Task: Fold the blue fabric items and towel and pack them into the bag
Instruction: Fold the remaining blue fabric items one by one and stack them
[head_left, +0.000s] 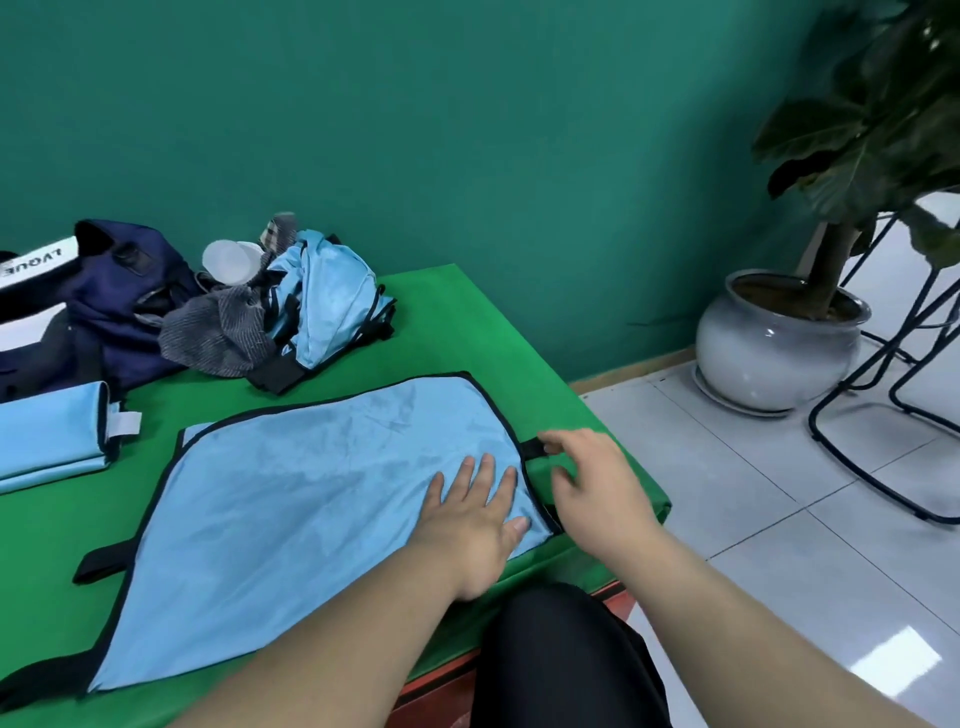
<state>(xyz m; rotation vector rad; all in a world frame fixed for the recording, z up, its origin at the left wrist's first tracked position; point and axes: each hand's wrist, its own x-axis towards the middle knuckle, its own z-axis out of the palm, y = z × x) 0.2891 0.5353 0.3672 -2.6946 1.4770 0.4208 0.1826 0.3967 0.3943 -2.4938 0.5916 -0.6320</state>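
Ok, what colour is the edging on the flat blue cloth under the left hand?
Black, all round the flat light-blue fabric sheet; the head view shows it.

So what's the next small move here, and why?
Probably the right hand pinches the black strap tab right by it and carries that edge leftward across the light-blue, black-trimmed fabric sheet. The sheet lies unfolded on the green table, and the left hand presses it flat as an anchor.

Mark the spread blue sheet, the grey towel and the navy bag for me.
spread blue sheet (311, 493), head view, middle of its flat face.
grey towel (218, 332), head view, its crumpled front fold.
navy bag (119, 291), head view, its front side.
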